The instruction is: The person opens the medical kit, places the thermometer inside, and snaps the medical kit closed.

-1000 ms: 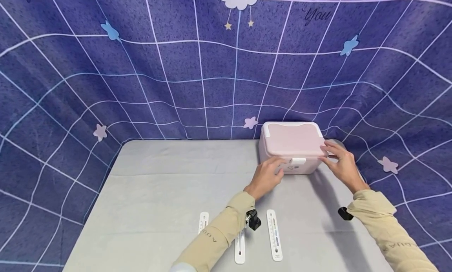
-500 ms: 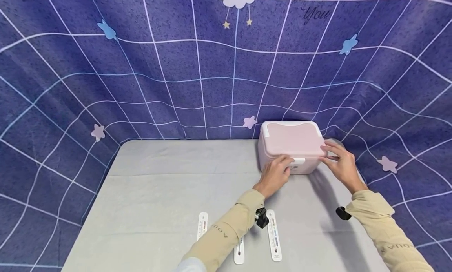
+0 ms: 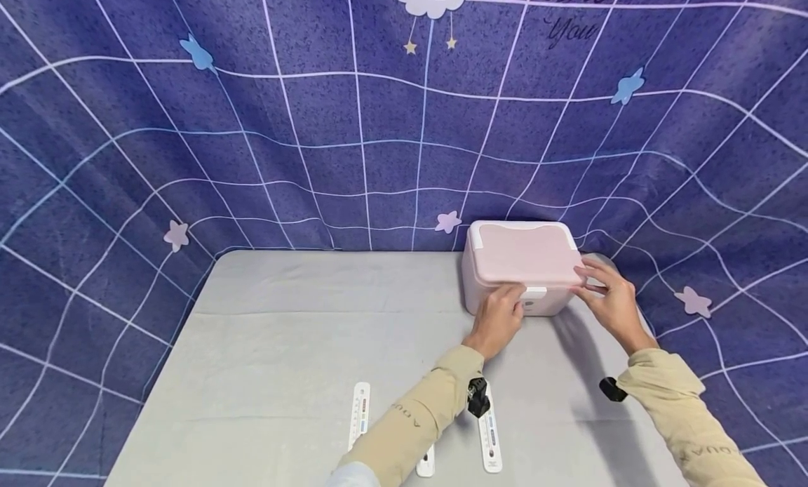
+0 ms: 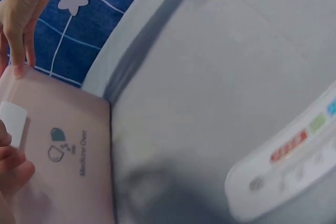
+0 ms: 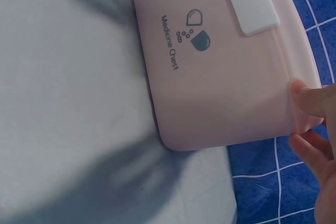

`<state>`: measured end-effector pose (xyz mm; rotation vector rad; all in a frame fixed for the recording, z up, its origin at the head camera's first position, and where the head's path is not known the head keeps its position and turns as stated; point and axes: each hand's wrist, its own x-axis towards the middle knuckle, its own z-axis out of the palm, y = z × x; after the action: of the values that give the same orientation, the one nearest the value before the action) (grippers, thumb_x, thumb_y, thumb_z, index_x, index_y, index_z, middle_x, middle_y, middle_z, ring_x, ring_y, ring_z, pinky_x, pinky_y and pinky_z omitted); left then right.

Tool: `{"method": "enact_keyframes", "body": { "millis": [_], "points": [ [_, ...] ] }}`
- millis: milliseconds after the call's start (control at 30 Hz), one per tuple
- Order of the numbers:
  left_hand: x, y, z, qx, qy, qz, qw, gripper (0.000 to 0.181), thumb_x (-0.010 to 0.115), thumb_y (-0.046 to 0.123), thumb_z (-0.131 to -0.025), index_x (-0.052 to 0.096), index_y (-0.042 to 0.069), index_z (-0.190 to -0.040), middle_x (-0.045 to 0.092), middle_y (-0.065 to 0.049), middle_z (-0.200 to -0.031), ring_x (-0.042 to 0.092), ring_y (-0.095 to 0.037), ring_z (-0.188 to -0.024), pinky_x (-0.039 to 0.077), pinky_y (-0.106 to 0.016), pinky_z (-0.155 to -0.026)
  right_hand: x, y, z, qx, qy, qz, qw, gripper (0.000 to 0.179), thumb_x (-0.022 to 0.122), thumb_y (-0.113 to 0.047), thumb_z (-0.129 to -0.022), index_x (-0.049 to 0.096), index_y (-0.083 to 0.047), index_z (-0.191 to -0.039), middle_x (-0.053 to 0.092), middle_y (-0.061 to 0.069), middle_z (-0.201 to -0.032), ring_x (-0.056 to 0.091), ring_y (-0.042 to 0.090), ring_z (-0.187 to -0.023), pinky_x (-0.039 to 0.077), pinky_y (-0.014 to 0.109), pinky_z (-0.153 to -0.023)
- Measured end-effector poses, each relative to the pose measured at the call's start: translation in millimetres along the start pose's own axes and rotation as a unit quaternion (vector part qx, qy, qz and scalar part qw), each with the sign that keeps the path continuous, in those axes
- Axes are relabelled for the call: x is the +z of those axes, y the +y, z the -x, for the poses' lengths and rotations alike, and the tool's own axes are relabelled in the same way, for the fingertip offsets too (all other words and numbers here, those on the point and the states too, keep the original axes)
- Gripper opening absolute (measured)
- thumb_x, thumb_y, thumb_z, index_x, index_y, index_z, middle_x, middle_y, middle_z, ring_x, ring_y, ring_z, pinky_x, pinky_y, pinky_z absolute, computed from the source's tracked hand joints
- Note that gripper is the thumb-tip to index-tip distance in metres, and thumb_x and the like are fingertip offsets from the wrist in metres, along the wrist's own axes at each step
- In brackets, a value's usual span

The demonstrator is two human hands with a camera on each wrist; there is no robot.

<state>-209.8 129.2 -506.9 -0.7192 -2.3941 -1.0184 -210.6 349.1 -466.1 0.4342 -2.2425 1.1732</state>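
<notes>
A pink medicine chest stands at the table's back right, lid down. Its front bears a white latch and the printed words "Medicine Chest". At the lid's front edge, right beside the latch, my left hand has its fingers curled; the fingertips meet the seam there. My right hand pinches the lid's front right corner, thumb on the front at the seam and fingers round the side. The chest's back is hidden.
White thermometers lie near the table's front: one at the left, one at the right, and another partly under the left sleeve. A blue grid-patterned curtain rises behind the grey-covered table.
My left hand has moved right along the chest's front, up to the latch, and its fingers have come onto the lid's edge. My right hand has stayed at the corner.
</notes>
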Motion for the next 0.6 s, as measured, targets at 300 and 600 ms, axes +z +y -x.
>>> {"method": "enact_keyframes", "body": {
  "millis": [300,600],
  "points": [
    [16.2,15.8,2.2,-0.229,0.047,0.212,0.9489,0.01,0.063,0.01,-0.089,0.07,0.004,-0.092,0.071,-0.005,-0.088,0.067,-0.007,-0.08,0.049,-0.009,-0.07,-1.3,-17.2,1.2,0.007,0.005,0.018,0.9998,0.038,0.075,0.023,-0.062,0.065,0.017,-0.099,0.058,0.033,-0.112,0.053,-0.001,-0.107,0.052,0.021,-0.073],
    [21.9,25.2,-9.8,-0.367,0.062,0.269,0.8885,0.027,0.07,0.033,-0.085,0.072,0.009,-0.074,0.069,0.003,-0.067,0.063,-0.007,-0.063,0.052,-0.021,-0.063,1.4,5.9,3.0,0.001,0.011,0.009,0.9999,0.041,0.076,0.022,-0.062,0.066,0.015,-0.1,0.059,0.03,-0.114,0.054,-0.001,-0.107,0.051,0.019,-0.072]
  ]
}}
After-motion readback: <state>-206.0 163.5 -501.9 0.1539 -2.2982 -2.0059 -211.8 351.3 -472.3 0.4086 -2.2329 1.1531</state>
